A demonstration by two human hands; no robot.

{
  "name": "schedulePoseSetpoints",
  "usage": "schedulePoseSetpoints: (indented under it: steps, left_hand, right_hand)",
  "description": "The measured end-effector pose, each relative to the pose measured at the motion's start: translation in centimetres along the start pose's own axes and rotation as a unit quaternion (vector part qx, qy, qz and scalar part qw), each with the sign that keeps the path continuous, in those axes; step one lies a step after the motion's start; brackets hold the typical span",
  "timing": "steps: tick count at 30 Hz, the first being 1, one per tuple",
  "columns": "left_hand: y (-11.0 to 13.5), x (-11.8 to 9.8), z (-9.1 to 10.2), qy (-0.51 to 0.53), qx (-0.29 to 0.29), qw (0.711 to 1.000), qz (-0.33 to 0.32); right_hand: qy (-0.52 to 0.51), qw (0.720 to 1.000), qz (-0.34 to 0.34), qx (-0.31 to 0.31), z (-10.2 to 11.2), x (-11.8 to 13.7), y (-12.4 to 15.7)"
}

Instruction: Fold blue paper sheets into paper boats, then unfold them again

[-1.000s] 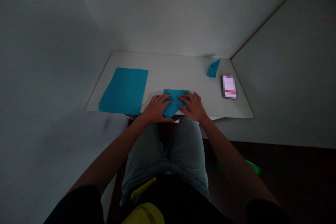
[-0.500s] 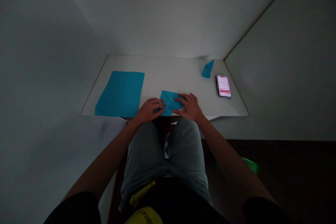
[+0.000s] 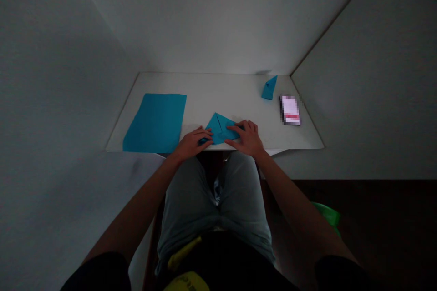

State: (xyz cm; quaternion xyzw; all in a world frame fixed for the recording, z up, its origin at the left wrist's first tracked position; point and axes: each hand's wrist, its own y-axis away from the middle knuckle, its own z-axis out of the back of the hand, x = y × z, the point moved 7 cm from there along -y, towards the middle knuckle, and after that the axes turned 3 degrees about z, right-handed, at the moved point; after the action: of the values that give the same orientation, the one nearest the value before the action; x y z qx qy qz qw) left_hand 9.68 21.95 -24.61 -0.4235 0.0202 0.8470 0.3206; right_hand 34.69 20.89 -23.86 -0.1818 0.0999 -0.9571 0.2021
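A folded piece of blue paper point(image 3: 220, 129) lies near the front edge of the white table, its peak pointing away from me and crease lines showing on its face. My left hand point(image 3: 194, 142) grips its left corner, thumb and fingers closed on the edge. On the other side, my right hand point(image 3: 248, 138) has its fingers on the right part of the paper, thumb near the lower edge. Both hands partly cover the paper's corners.
A larger blue sheet point(image 3: 155, 122) lies flat at the left of the table point(image 3: 221, 88). At the back right stands a small folded blue paper piece point(image 3: 269, 87), with a phone point(image 3: 290, 110) beside it. Walls enclose the table. Something green point(image 3: 327, 213) is low at the right.
The folded paper has turned a little and shifted slightly away from the table's front edge. Both hands have stayed on its two sides.
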Motion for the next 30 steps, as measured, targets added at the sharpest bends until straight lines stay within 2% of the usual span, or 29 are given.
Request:
schedulePoseSetpoints:
  steps: [4, 8, 11, 18, 22, 25, 30]
  left_hand:
    - [-0.1, -0.1, 0.2, 0.024, -0.029, 0.999, 0.024]
    - [-0.1, 0.5, 1.3, 0.062, -0.086, 0.988, 0.114]
    - [-0.1, 1.0, 1.9, 0.095, -0.099, 0.976, 0.167]
    - [-0.4, 1.7, 2.5, 0.146, -0.109, 0.965, 0.187]
    - [-0.2, 1.9, 2.8, 0.087, -0.155, 0.96, 0.216]
    - [0.0, 1.7, 2.7, 0.036, -0.173, 0.958, 0.228]
    - [-0.3, 1.2, 2.7, 0.001, -0.189, 0.963, 0.194]
  right_hand:
    - [-0.014, 1.0, 0.005, 0.0, 0.1, -0.1, 0.0]
    - [-0.022, 1.0, 0.018, -0.005, 0.2, -0.2, -0.1]
    - [-0.036, 0.999, 0.026, 0.0, 0.2, -0.3, -0.1]
    - [-0.149, 0.989, 0.003, -0.019, 0.4, -1.9, -0.9]
    - [-0.205, 0.978, -0.023, -0.04, 0.0, -2.9, -1.4]
    - [-0.192, 0.98, -0.027, -0.045, -0.2, -2.9, -1.4]
    - [-0.122, 0.992, -0.017, -0.025, -0.4, -2.3, -1.3]
